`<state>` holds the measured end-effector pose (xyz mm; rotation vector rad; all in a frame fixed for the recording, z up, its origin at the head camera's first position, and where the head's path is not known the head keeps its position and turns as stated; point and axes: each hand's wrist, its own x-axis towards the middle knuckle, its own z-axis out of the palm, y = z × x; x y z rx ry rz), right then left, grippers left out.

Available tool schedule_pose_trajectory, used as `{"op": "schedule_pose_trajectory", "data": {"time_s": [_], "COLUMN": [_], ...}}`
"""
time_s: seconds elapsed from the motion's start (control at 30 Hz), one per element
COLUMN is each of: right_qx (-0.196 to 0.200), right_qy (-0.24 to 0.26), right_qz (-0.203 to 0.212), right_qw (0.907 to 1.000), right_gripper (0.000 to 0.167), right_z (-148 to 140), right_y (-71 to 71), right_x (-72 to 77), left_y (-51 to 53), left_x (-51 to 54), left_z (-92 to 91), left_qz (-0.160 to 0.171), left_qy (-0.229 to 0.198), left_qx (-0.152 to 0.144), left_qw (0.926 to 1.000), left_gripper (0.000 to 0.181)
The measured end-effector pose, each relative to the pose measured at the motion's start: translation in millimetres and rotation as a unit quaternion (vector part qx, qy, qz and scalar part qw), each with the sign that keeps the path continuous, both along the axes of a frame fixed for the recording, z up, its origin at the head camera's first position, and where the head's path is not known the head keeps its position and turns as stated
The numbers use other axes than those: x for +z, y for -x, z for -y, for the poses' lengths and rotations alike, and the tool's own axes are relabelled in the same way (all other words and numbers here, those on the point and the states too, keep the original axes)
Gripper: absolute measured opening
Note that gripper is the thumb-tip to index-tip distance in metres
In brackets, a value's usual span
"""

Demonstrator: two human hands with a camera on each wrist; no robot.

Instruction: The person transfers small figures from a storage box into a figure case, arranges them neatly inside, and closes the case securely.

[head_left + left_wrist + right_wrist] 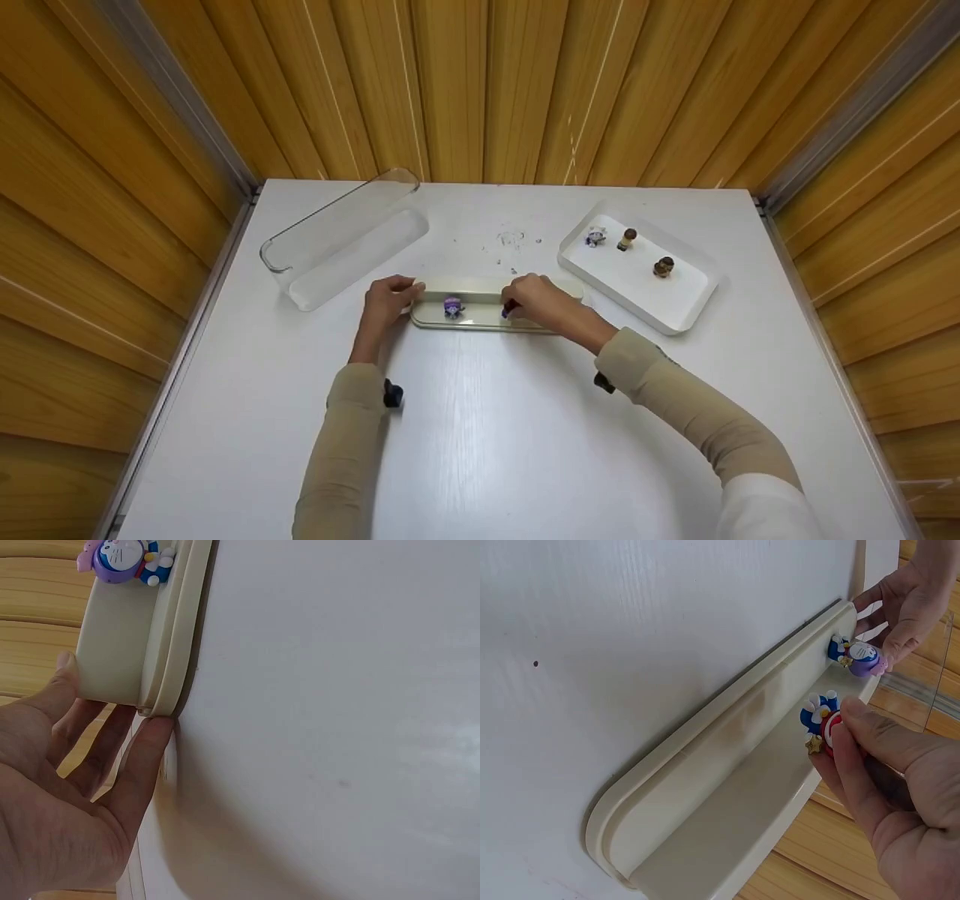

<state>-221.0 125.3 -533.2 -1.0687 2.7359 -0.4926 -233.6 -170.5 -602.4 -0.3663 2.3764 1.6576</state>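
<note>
A long cream box [480, 325] lies across the table, with a purple-hooded figurine [451, 307] standing in its left part. At the box's left end, my left hand [384, 300] holds the end between thumb and fingers; in the left wrist view, the thumb and fingers of that hand [82, 780] touch the cream box [112, 645]. My right hand [544, 300] is over the right part. In the right wrist view, my right hand [900, 787] pinches a red and blue figurine [821, 721] with a gold star, above the cream box [727, 817].
A white tray [645, 289] at the back right holds a white and purple figurine [595, 237] and two brown-haired ones [627, 239]. At the back left stands a clear long container [352, 247]. Small dark specks [513, 240] mark the table behind the box.
</note>
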Motion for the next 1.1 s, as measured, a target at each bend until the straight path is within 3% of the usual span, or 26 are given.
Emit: {"op": "schedule_pose_trajectory", "data": {"time_s": [0.27, 0.7, 1.1], "right_qx": [-0.007, -0.021, -0.020], "right_qy": [-0.033, -0.028, -0.035], "right_qz": [-0.043, -0.024, -0.076], "right_qw": [0.9985, 0.9991, 0.9963], "right_gripper": [0.020, 0.017, 0.016], "right_z": [17.9, 36.6, 37.7], "right_y": [1.5, 6.7, 10.7], "right_x": [-6.2, -11.0, -23.3], "left_y": [0.3, 2.3, 1.3], "left_x": [-2.6, -1.9, -3.2], "left_z": [-2.0, -0.7, -0.3], "left_qz": [-0.016, -0.020, -0.018], "left_qy": [0.014, 0.021, 0.019], "left_qx": [0.003, -0.009, 0.002], "left_qw": [0.9998, 0.9995, 0.9997], "left_gripper": [0.034, 0.037, 0.039]}}
